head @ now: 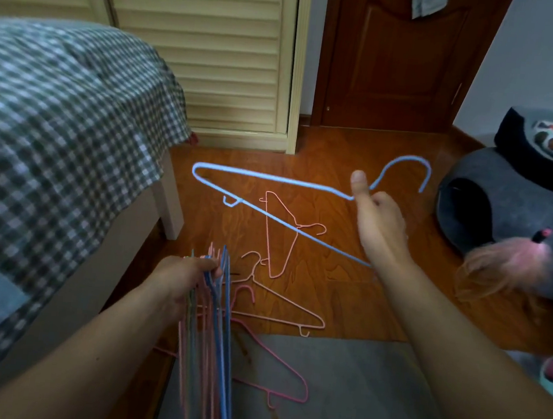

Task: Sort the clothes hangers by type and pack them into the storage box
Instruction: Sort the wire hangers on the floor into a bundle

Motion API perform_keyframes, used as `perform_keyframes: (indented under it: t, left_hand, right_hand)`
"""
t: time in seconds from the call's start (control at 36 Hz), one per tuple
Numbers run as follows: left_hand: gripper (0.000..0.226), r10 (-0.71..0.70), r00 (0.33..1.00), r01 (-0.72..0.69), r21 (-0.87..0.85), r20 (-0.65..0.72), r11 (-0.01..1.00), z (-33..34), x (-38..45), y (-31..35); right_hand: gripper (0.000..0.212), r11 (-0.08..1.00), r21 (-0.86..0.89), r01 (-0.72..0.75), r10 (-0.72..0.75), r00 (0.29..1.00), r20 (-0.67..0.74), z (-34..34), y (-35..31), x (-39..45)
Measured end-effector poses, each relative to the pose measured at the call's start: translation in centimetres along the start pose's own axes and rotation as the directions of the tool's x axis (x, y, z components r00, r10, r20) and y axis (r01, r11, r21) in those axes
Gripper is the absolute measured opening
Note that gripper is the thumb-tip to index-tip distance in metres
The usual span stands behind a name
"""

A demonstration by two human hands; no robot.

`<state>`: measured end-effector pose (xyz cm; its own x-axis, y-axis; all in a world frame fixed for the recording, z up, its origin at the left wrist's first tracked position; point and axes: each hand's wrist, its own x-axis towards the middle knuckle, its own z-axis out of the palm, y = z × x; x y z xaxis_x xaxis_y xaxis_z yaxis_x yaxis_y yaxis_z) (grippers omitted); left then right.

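Above wooden floor (345,282), right hand (379,223) pinches blue hanger (264,178) by its neck.

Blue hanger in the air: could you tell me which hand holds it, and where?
The right hand pinches the blue hanger at its neck, below the hook.

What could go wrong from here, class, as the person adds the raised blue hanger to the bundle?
1. The blue hanger, held by the right hand near its neck, could snag the bundle of hangers that the left hand grips.
2. The pink hangers lying crossed on the floor might tangle when lifted.
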<state>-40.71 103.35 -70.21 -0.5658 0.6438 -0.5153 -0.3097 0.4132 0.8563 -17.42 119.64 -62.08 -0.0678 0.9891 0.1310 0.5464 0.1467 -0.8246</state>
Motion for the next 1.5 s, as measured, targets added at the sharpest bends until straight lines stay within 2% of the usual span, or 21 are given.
perform_keyframes:
  t: [0.08,0.19,0.33,0.42,0.5,0.56,0.67,0.75,0.83,0.92,1.0,1.08,1.17,1.22,1.25,1.33,1.36,1.39,1.44,1.47,1.5]
  left_hand:
    - [0.021,-0.006,1.0,0.006,-0.01,-0.007,1.0,-0.3,0.4,-0.1]
    - [0.016,-0.009,1.0,0.009,-0.041,0.0,0.999,-1.0,0.5,-0.2]
    - [0.017,-0.019,1.0,0.017,-0.083,-0.025,0.996,-2.0,0.8,-0.3]
    - [0.015,-0.033,0.999,0.033,-0.055,0.008,0.998,-2.4,0.7,-0.3]
    - [0.016,-0.028,0.999,0.029,-0.054,0.024,0.998,-2.3,0.7,0.2]
    - [0.012,-0.019,0.999,0.021,-0.035,0.042,0.999,-1.3,-0.3,1.2]
    - [0.011,0.042,0.997,-0.04,-0.028,0.061,0.999,0.9,-1.5,2.5]
    - [0.014,0.067,0.989,-0.068,0.002,0.132,0.998,2.3,-3.1,3.0]
    - [0.022,0.076,0.983,-0.073,-0.021,0.17,0.997,2.6,-3.9,3.2]
    - [0.032,0.054,0.981,-0.04,-0.078,0.185,0.996,2.2,-4.0,2.9]
    - [0.023,0.042,0.979,-0.029,-0.071,0.198,0.997,1.9,-4.1,2.3]
    - [0.013,0.028,0.984,-0.024,-0.023,0.178,0.999,1.3,-4.0,1.7]
    - [0.014,-0.024,0.993,0.023,0.004,0.117,1.0,0.3,-3.3,1.0]
    - [0.015,-0.032,0.998,0.031,0.018,0.06,0.999,-0.4,-3.0,0.5]
    - [0.016,-0.042,0.998,0.041,0.029,0.039,0.999,-0.7,-2.8,0.5]
    - [0.008,-0.096,0.995,0.095,0.057,0.01,0.994,-2.6,-2.5,0.6]
    - [0.005,-0.111,0.994,0.111,0.065,-0.003,0.992,-3.4,-2.5,0.7]
    - [0.004,-0.121,0.993,0.121,0.072,-0.005,0.99,-3.9,-2.6,0.8]
    - [0.013,-0.138,0.99,0.138,0.071,-0.007,0.988,-5.1,-2.5,0.8]
    - [0.019,-0.147,0.989,0.148,0.081,-0.027,0.986,-5.6,-2.6,0.8]
    - [0.025,-0.153,0.987,0.156,0.07,-0.04,0.985,-6.0,-2.5,0.8]
  right_hand:
    - [0.07,0.999,-0.034,0.024,-0.024,1.0,-0.009,-0.1,0.1,0.1]
    - [0.042,0.999,-0.039,-0.027,0.02,0.986,-0.163,-0.3,0.4,1.1]
    - [0.027,0.991,-0.102,-0.088,0.068,0.981,-0.179,0.2,2.9,2.5]
    - [0.03,0.992,-0.121,0.029,-0.042,0.994,-0.102,0.6,3.8,1.8]
    - [0.035,0.972,-0.044,0.232,-0.228,0.97,0.083,2.2,3.9,0.3]
    - [0.037,0.926,-0.061,0.372,-0.348,0.906,0.24,4.1,3.6,-1.2]
    - [0.043,0.86,-0.025,0.51,-0.427,0.745,0.512,8.4,2.4,-5.3]
    - [0.048,0.829,0.098,0.551,-0.51,0.673,0.535,10.8,1.3,-8.2]
    - [0.052,0.871,0.21,0.444,-0.485,0.709,0.512,11.9,1.4,-9.1]
    - [0.053,0.88,0.12,0.46,-0.445,0.707,0.55,13.1,2.6,-8.9]
    - [0.055,0.876,0.067,0.478,-0.425,0.698,0.577,14.2,3.8,-8.6]
    - [0.061,0.838,0.024,0.545,-0.443,0.654,0.613,14.6,4.5,-9.4]
    - [0.059,0.78,-0.004,0.626,-0.469,0.588,0.66,15.4,5.4,-10.1]
    - [0.055,0.798,0.035,0.602,-0.453,0.56,0.693,15.8,5.7,-10.4]
    - [0.054,0.825,0.048,0.563,-0.432,0.572,0.697,15.7,6.1,-10.2]
    - [0.051,0.907,-0.003,0.421,-0.311,0.675,0.669,15.1,8.9,-10.0]
    - [0.05,0.906,-0.078,0.416,-0.254,0.68,0.688,14.8,10.6,-10.0]
    - [0.05,0.876,-0.196,0.44,-0.166,0.658,0.734,14.4,12.7,-10.1]
    - [0.056,0.751,-0.406,0.52,0.059,0.56,0.826,13.9,17.2,-11.2]
    - [0.061,0.686,-0.464,0.56,0.15,0.516,0.843,13.8,19.3,-12.0]
    - [0.064,0.635,-0.5,0.589,0.195,0.504,0.841,13.5,20.9,-12.8]
